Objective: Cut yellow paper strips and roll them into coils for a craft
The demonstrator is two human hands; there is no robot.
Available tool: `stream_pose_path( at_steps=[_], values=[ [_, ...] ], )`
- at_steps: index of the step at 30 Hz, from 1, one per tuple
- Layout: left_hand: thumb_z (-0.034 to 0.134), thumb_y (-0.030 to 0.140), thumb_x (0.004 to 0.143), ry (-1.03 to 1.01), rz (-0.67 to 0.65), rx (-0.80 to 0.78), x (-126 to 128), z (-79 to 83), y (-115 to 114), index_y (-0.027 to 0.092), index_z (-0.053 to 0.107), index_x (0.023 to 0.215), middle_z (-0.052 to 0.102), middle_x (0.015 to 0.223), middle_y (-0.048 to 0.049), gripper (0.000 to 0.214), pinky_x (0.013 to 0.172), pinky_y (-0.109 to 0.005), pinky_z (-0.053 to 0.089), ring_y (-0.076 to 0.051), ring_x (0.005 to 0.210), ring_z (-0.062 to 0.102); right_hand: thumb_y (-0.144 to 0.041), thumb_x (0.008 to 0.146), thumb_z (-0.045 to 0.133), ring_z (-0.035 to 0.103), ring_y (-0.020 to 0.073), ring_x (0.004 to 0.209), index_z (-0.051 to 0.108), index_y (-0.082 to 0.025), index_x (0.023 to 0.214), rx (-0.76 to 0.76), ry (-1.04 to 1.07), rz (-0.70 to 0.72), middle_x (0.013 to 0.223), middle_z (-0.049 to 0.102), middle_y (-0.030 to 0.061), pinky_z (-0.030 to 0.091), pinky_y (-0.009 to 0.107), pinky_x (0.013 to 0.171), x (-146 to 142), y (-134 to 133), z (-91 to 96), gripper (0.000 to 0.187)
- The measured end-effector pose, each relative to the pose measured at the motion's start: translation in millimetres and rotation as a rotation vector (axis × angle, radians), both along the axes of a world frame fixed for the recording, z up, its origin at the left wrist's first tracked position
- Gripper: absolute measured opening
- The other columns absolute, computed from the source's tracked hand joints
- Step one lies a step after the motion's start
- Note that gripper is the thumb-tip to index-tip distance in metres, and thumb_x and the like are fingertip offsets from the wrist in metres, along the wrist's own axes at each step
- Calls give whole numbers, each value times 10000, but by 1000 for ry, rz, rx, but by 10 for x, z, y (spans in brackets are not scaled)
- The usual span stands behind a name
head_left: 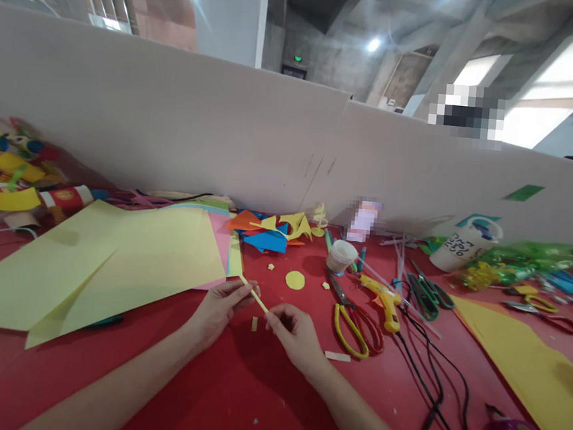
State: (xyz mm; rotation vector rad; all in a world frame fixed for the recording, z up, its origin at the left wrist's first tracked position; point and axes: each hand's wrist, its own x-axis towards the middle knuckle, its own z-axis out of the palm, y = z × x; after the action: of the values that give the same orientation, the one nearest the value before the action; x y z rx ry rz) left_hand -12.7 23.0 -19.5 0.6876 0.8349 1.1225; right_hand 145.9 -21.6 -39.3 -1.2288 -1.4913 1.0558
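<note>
A narrow yellow paper strip [259, 299] stretches between my two hands above the red table. My left hand [223, 303] pinches its upper left part, and its tip sticks out past the fingers. At the lower right end, my right hand [293, 333] grips the strip between thumb and finger. Just beyond lie a yellow paper circle [295, 281] and two tiny yellow paper pieces, one of them [326, 286] right of the circle. A short paper scrap [254, 324] rests on the table between my hands.
Large yellow sheets [163, 251] cover the left. Scissors [351, 328], a yellow glue gun [384, 300] with a black cord, and a white tub [342, 255] stand to the right. Yellow sheets [519, 362] lie at far right. A white partition [198, 127] closes the back.
</note>
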Motion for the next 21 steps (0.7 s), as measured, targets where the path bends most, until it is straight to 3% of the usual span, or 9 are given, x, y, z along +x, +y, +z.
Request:
stream_pose_path(
  at_steps=[4,21],
  values=[
    [778,236,534,-11,35,6,-34,13,32,136,719,701,704,726,-20,203,685,-170,507,-112,708,622,-402,801,494,484,113,536,568,-162,655,-4,-7,6,579,557,1,376,211,519,0,-2,28,291],
    [744,240,593,30,-88,37,-67,-3,40,141,717,770,712,792,-51,205,742,-205,492,-137,762,630,-404,797,501,487,113,541,554,-164,672,-25,4,16,592,560,0,383,216,530,22,8,12,276]
  ],
)
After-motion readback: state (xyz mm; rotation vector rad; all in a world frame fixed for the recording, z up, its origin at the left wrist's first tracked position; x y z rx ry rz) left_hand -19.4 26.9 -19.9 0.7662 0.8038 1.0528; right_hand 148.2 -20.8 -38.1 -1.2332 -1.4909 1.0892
